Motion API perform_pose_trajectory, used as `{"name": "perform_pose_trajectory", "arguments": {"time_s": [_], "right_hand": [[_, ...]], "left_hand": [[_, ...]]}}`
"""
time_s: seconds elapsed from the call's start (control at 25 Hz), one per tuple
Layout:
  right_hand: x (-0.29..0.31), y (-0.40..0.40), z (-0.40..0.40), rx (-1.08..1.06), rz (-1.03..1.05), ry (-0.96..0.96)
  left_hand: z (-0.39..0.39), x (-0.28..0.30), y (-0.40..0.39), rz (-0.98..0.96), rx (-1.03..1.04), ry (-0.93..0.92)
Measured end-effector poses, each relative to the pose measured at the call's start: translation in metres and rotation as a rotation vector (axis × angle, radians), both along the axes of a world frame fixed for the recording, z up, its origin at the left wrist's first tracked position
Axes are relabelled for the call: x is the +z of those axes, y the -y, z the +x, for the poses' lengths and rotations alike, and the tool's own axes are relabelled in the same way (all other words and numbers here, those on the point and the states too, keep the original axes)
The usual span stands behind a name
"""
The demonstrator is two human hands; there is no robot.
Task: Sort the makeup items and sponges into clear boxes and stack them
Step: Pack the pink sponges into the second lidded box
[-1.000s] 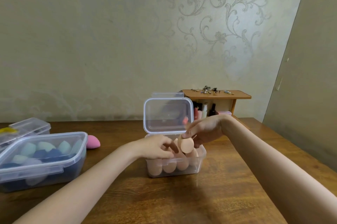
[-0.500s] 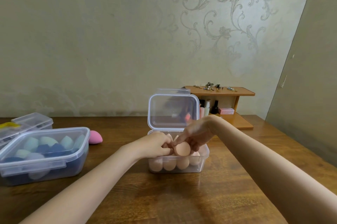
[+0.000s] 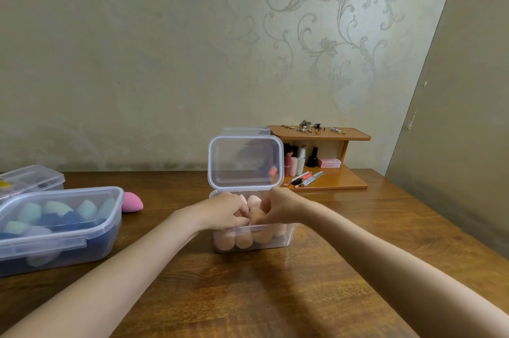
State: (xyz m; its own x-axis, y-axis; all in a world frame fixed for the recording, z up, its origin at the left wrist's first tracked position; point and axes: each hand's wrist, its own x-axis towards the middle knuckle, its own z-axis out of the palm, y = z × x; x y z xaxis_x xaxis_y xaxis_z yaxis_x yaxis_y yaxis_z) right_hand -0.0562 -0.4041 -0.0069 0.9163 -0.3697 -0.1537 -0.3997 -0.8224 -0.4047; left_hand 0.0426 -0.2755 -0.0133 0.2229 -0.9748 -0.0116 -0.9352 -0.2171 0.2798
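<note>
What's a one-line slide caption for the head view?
Both hands, left hand and right hand, press peach sponges into the open clear box on the wooden table.

Peach sponges (image 3: 249,238) in a clear box (image 3: 286,240), blue and mint sponges (image 3: 55,213) alongside, one pink sponge (image 3: 132,201), brown wooden table (image 3: 275,296), beige wall with silvery scrollwork (image 3: 325,21)

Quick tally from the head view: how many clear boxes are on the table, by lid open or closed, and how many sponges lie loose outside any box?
Clear boxes, lid open: 1, the peach sponge box under both hands
Clear boxes, lid closed: 2, the blue-green sponge box and the box behind it
Loose sponges: 1, the pink sponge
Total: 4
</note>
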Motion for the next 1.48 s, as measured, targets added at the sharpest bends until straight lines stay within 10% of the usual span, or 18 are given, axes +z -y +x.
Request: {"name": "perform_pose_trajectory", "arguments": {"time_s": [0.64,0.88,1.24,1.48], "right_hand": [[0.011,-0.006,0.010,0.155,-0.250,-0.250],[0.050,0.010,-0.008,-0.022,0.376,-0.257],[0.077,-0.053,0.059,0.135,0.192,0.281],[0.043,-0.130,0.147,0.401,-0.112,0.130]], "left_hand": [[-0.008,0.004,0.000,-0.010,0.035,-0.025],[-0.006,0.008,-0.012,-0.021,0.075,-0.085],[0.010,0.014,-0.073,-0.218,0.290,-0.092],[0.038,0.015,-0.151,-0.317,0.451,0.200]]}}
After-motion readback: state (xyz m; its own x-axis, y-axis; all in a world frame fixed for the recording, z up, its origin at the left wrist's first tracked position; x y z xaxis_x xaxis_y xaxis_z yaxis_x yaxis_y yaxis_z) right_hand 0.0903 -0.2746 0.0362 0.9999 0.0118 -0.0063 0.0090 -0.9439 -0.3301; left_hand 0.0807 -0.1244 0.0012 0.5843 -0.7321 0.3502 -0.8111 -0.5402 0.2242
